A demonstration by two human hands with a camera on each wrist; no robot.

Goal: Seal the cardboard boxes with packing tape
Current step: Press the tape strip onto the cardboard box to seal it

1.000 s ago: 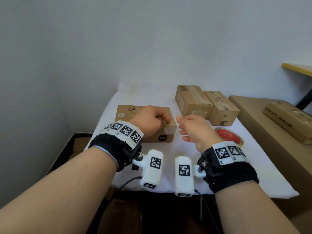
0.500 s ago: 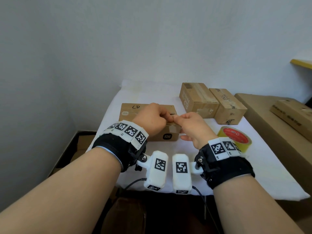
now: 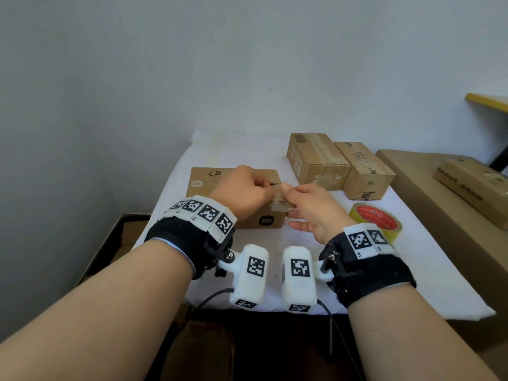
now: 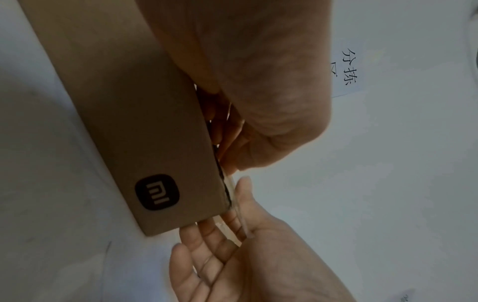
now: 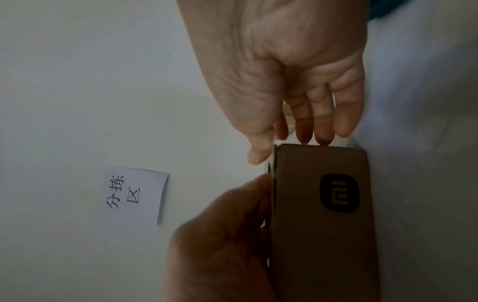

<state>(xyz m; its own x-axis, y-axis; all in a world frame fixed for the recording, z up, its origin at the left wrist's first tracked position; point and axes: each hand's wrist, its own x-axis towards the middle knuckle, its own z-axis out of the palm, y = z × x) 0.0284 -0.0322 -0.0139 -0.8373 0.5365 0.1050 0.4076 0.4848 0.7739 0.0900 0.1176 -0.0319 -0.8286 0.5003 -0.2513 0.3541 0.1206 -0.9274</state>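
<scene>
while a short tape strip (image 3: 281,206) is pinched by the left hand (image 3: 242,192) and right hand (image 3: 312,209) at the box (image 3: 264,220) corner, wrinkling or self-sticking is risked if tension is lost.

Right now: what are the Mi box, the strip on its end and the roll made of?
Mi box: matte brown cardboard, printed black logo.
Strip: looks like clear glossy plastic tape; the cardboard shows through it.
Roll: yellowish translucent tape with a red printed label, probably on a card core.
</scene>
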